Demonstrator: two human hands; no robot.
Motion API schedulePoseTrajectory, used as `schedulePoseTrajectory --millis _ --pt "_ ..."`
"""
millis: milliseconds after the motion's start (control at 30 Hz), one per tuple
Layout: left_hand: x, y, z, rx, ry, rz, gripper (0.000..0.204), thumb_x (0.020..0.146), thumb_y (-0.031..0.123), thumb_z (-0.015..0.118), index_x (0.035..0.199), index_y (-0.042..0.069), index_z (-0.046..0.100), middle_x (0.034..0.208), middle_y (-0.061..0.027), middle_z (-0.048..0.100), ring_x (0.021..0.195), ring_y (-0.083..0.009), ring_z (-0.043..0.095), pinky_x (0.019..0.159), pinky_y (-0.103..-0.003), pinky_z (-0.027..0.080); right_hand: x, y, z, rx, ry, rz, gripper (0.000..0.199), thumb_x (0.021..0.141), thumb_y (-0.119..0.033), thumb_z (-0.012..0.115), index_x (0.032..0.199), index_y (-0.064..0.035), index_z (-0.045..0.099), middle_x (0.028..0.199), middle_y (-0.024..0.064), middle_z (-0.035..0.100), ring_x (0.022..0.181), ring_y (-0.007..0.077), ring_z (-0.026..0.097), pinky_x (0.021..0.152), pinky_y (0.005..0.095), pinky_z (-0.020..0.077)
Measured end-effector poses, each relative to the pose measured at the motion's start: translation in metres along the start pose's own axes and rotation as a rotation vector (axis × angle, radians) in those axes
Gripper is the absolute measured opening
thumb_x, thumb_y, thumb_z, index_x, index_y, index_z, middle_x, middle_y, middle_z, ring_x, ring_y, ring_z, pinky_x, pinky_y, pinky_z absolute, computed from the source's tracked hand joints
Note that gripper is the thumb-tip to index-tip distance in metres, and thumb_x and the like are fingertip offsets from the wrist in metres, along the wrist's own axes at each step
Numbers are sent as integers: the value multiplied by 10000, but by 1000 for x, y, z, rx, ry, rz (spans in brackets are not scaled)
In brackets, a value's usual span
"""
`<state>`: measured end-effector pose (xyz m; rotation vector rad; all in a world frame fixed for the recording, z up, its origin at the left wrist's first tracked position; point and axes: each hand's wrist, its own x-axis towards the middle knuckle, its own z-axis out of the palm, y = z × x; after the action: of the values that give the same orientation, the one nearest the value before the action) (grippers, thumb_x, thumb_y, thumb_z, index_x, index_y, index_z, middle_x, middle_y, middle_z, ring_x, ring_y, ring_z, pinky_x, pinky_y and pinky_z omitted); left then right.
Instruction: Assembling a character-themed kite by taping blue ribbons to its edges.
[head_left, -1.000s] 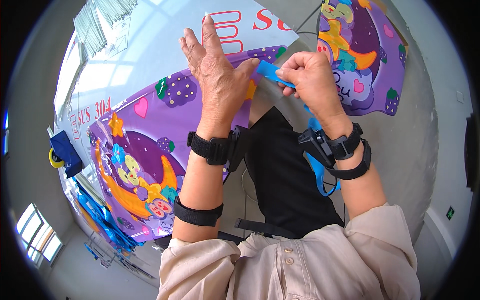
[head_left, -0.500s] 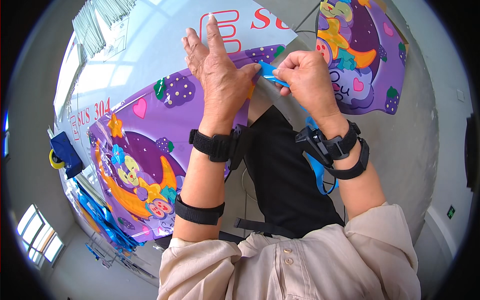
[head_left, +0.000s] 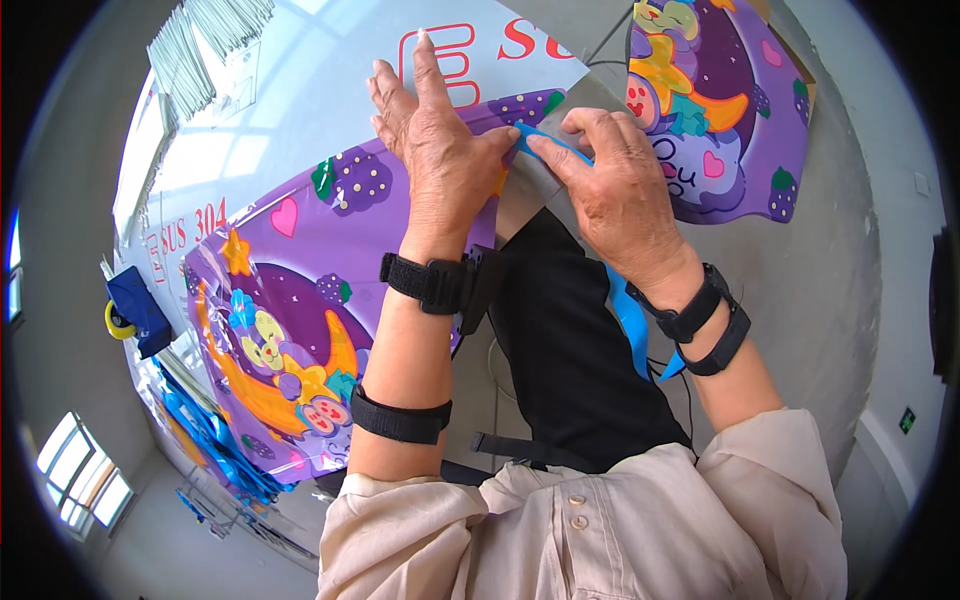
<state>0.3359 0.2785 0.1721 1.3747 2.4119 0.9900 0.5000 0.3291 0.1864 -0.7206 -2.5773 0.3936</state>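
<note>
My left hand (head_left: 438, 150) lies with fingers spread over a glossy purple printed sheet (head_left: 385, 225) that shows a cartoon bear on an orange moon. Its thumb rests on one end of a blue strap (head_left: 563, 147) at the sheet's right edge. My right hand (head_left: 625, 190) is loosely curled around that strap, which runs between its thumb and bent fingers. Below the right wrist the strap hangs down beside my black-clad leg. Where the strap's end meets the sheet is partly hidden by my left thumb.
A second purple printed sheet (head_left: 735, 130) stands at the upper right. The pale work surface (head_left: 330, 90) bears red lettering. At its left edge sits a blue tape dispenser (head_left: 140, 312) with a yellow roll. A bundle of blue straps (head_left: 205, 425) hangs below; whitish strips (head_left: 205, 50) lie at the far left.
My right hand has shifted slightly and turned, its pinch on the strap loosening, with thumb and forefinger now apart. The left hand stays in nearly the same place.
</note>
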Motion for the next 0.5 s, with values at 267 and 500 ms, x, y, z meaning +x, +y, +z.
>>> schedulePoseTrajectory --millis 267,500 --pt "-2 3 -20 -214 87 -81 577 656 96 723 1212 93 568 1370 -201 345 1211 -339 426 1014 -368 347 -1 2 -2 -56 -90 -24 321 770 -58 545 1059 -124 667 986 57 526 929 218 499 752 326 407" --pt "21 6 -52 -187 -498 33 259 633 -11 471 832 0 638 1042 -90 556 982 -181 533 855 -297 420 -2 -1 -4 -19 -83 31 386 745 10 524 1077 -135 658 982 54 516 919 224 514 798 350 408"
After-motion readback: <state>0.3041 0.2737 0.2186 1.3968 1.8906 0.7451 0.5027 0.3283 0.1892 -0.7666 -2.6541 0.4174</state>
